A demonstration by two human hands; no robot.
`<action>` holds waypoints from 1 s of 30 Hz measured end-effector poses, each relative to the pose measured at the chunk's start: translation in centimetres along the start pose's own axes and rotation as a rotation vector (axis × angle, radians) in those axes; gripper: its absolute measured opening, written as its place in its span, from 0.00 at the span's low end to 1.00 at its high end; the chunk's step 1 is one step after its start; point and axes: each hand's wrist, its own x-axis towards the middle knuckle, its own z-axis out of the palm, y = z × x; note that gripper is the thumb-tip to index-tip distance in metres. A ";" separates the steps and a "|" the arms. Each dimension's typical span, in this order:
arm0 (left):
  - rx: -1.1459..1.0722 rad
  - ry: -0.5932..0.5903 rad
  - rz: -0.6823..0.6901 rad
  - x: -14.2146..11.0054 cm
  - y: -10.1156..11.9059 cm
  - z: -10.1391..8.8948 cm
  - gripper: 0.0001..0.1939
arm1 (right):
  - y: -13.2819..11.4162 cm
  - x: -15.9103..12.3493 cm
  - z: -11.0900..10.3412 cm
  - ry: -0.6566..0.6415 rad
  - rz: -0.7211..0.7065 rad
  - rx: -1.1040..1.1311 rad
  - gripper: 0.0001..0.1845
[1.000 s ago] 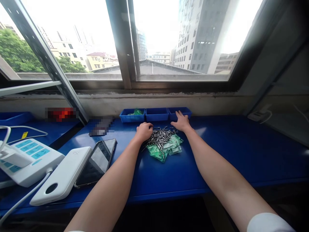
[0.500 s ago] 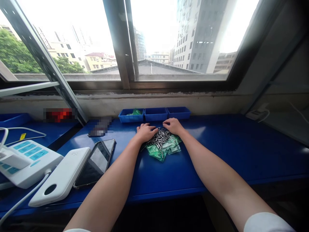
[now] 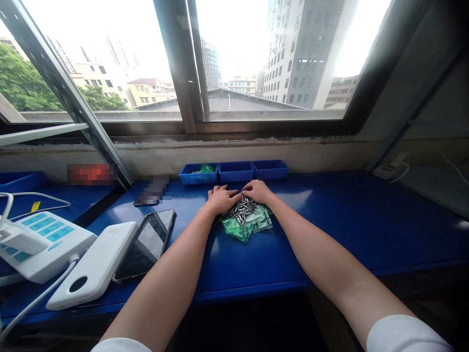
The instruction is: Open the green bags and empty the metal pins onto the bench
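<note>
A pile of small silver metal pins, like blind rivets (image 3: 245,209), lies on the blue table (image 3: 252,266). Crumpled green-tinted plastic bags (image 3: 238,230) lie under its near side. My left hand (image 3: 223,199) rests at the pile's left and far edge, fingers spread and thumb pointing right over the pins. Its palm side is hidden. My right hand (image 3: 258,191) is at the far right edge of the pile, with thumb and fingertips pinched together close to my left thumb. What sits between those fingertips is too small to make out.
Behind my hands stand three blue bins: the left bin (image 3: 186,179) contains green plastic, then a middle bin (image 3: 236,175) and a right bin (image 3: 271,170). To the left lie a phone (image 3: 146,244), a white power bank (image 3: 95,266) and a white power strip (image 3: 47,244) with cables.
My right hand has moved slightly left and in over the pile, its fingertips now nearly meeting my left thumb. My left hand stays in about the same place.
</note>
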 end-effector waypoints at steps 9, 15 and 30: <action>-0.001 0.005 0.006 0.0 0.0 0.0 0.30 | -0.4 0.0 0.2 -0.037 0.040 -0.021 0.08; -0.029 0.048 0.015 0.0 0.1 0.0 0.28 | -0.5 -0.3 0.2 -0.005 0.056 -0.036 0.10; -0.161 0.307 0.115 -0.2 0.7 -0.8 0.14 | -0.7 -0.9 -0.6 0.123 -0.083 0.372 0.13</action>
